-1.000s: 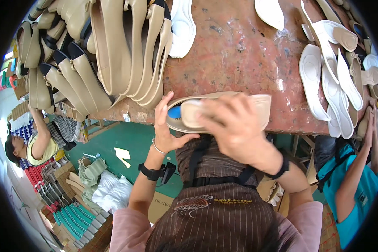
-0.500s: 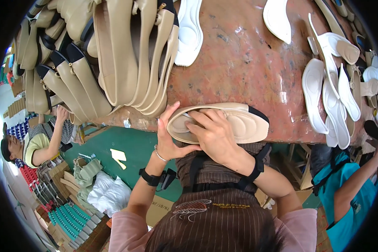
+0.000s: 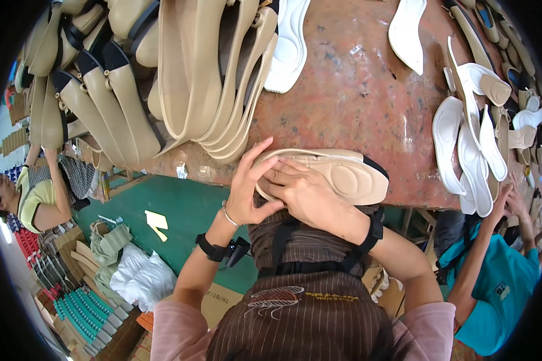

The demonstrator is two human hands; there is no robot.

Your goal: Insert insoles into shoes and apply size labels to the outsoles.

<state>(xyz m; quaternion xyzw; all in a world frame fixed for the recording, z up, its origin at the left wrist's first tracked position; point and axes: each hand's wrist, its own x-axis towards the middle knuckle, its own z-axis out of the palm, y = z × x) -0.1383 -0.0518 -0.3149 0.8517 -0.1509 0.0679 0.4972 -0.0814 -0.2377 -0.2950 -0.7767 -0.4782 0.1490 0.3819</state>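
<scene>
A beige flat shoe [image 3: 367, 180] with a black toe lies sideways at the table's near edge, its toe to the right. A padded beige insole [image 3: 343, 182] sits along it, with raised oval lines showing at the toe end. My left hand [image 3: 247, 189] is wrapped round the heel end, thumb below and fingers above. My right hand [image 3: 307, 195] reaches over the shoe with bent fingers pressed down at the heel end of the insole. Its fingertips partly overlap my left fingers, so I cannot tell whether they pinch anything.
Beige shoes [image 3: 193, 78] are piled at the table's left. White insoles [image 3: 448, 144] lie on the right, with others [image 3: 288, 48] farther back on the worn reddish table [image 3: 349, 102]. One co-worker [image 3: 48, 186] is at left; another, in teal [image 3: 494, 289], works at right.
My right fingers have shifted left toward the heel, closer to my left fingers. The shoe sits slightly farther right in view. The co-worker in teal has brought both hands toward the table edge.
</scene>
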